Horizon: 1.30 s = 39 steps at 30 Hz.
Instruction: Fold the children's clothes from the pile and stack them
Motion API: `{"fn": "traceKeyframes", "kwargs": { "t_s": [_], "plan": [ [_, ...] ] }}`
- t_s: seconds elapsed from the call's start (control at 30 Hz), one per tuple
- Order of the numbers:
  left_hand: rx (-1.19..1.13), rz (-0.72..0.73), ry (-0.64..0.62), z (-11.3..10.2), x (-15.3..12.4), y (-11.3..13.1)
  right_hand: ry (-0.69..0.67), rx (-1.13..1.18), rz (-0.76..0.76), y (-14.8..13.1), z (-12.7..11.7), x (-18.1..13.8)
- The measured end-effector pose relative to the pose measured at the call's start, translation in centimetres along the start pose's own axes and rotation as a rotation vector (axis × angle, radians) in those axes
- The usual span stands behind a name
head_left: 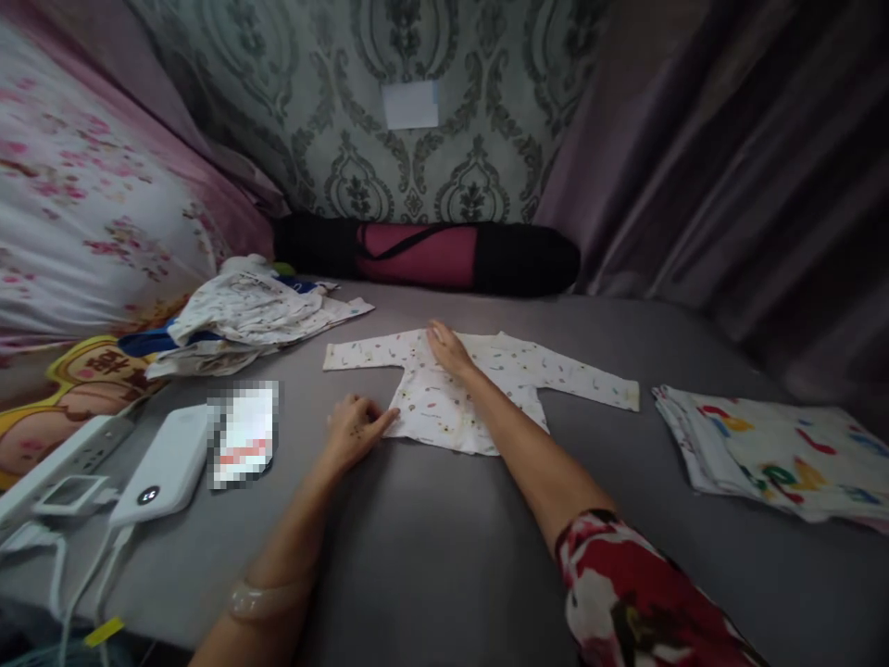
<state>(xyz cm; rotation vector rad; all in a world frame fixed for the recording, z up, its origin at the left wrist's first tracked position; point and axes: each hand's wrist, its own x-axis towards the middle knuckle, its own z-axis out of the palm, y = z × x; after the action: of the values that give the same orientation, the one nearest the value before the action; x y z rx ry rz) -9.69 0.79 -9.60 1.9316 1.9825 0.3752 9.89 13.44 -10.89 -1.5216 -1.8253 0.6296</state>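
A small white long-sleeved baby shirt (486, 384) with tiny coloured prints lies spread flat on the grey surface (431, 537), sleeves out to both sides. My right hand (448, 349) rests flat on its upper middle, fingers stretched out. My left hand (356, 428) sits at the shirt's lower left corner, fingers curled and pinching the hem edge. A pale bangle is on my left wrist, and my right arm wears a red floral sleeve.
A heap of baby clothes (243, 320) lies at the left. A folded printed cloth stack (778, 454) lies at the right. A white power bank (163, 472), a power strip and cables sit at the front left. A black and pink rolled bag (431, 255) lies along the wall.
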Motion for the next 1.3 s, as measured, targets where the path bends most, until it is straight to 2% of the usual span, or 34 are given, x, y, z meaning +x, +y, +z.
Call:
{"fn": "traceKeyframes", "kwargs": {
  "t_s": [0.07,0.13,0.23,0.33,0.4,0.47,0.53,0.63,0.8,0.97,1.17,1.3],
  "plan": [
    [0.006,-0.028,0.077,0.1,0.0,0.2,0.088,0.031,-0.001,2.5,-3.8,-1.3],
    [0.015,0.015,0.162,0.3,0.1,0.8,0.13,-0.057,0.044,5.7,-8.2,-2.9],
    [-0.018,0.245,0.171,0.6,0.3,2.9,0.13,-0.335,0.214,10.3,-14.2,-5.0],
    [-0.076,0.524,0.055,1.6,0.6,7.0,0.124,-0.422,0.3,12.8,-17.5,-5.9],
    [-0.084,0.663,-0.02,2.7,0.8,10.3,0.098,-0.444,0.311,13.3,-17.9,-5.7],
    [-0.082,0.766,-0.072,4.3,0.8,13.5,0.068,-0.469,0.311,13.3,-17.2,-5.0],
    [-0.08,0.809,-0.105,6.1,0.7,16.1,0.053,-0.498,0.317,13.1,-16.2,-4.4],
    [-0.076,0.807,-0.109,8.4,0.0,18.4,0.063,-0.543,0.35,12.8,-15.1,-3.8],
    [-0.009,0.731,-0.017,10.3,-1.4,19.2,0.083,-0.605,0.324,12.5,-14.8,-4.3],
    [0.041,0.786,0.025,11.7,-1.9,19.0,-0.002,-0.616,0.202,12.5,-15.1,-4.8],
    [0.141,0.825,0.002,12.8,-2.1,18.7,-0.149,-0.738,0.047,13.6,-16.3,-3.8],
    [0.187,0.842,-0.041,12.4,-2.0,18.6,-0.149,-0.737,0.001,14.3,-16.7,-3.8]
  ]
}}
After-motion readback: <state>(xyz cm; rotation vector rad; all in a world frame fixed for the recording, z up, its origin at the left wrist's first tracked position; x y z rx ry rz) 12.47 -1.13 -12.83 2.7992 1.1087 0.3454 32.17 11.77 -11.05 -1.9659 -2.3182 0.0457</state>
